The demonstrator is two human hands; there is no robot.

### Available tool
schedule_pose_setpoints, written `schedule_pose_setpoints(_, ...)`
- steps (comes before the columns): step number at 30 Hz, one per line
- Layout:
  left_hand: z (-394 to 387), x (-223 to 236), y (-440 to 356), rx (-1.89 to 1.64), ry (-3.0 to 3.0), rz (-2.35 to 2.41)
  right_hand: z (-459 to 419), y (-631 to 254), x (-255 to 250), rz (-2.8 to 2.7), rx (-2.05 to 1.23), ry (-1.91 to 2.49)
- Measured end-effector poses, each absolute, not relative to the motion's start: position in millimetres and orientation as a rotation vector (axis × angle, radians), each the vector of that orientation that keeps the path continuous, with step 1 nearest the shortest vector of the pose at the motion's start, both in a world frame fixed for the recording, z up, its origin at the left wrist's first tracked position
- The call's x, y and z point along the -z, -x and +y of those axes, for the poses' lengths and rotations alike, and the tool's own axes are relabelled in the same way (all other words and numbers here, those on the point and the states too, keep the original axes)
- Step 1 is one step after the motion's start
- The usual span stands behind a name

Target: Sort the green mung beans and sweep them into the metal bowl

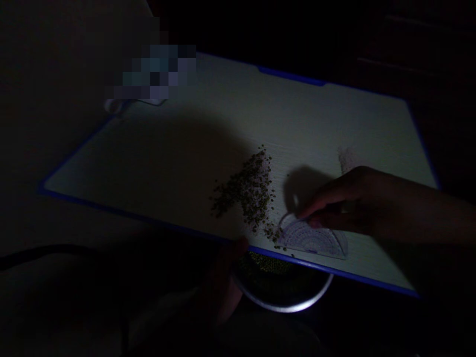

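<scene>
Right hand (345,208) reaching in from the right, fingers (314,223) narrowly closed on the curved rim of a clear plastic protractor (312,240). Protractor flat on a white surface (334,124) with a blue rim, close to the front edge, its long straight side roughly parallel to that edge and facing it, its arc bulging away. Left tip against the lower end of a scatter of small green beans (249,188), the scatter stretching diagonally up and away. A pale powdery smear (345,159) just above the right hand. Left hand (219,282) in deep shadow below the front edge, fingertips (241,244) at the blue rim, grip impossible to tell. Beneath that edge, partly hidden, a round metal bowl (282,297) with more beans (266,263) inside.
</scene>
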State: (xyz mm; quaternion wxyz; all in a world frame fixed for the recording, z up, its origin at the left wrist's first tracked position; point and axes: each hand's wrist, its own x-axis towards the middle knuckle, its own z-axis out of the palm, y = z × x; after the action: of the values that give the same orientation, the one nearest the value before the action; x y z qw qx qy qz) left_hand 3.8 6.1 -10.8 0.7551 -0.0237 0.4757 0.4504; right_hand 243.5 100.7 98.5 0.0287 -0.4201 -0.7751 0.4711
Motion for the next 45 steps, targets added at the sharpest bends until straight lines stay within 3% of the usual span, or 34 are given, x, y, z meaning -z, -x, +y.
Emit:
schedule_pose_setpoints(27,-0.3,7.6,-2.9,-1.006,0.044,0.914,99.8,-232.1,-97.9,-2.319,-1.661,1.155)
schedule_pose_setpoints(41,-0.9,11.2,0.4,-1.023,0.036,0.933,104.9,-260.7,-105.8,-2.344,-1.390,1.346)
schedule_pose_setpoints(45,-0.9,11.9,-0.5,-1.004,0.035,0.938,109.7,-264.0,-100.4,-2.311,-1.453,1.319)
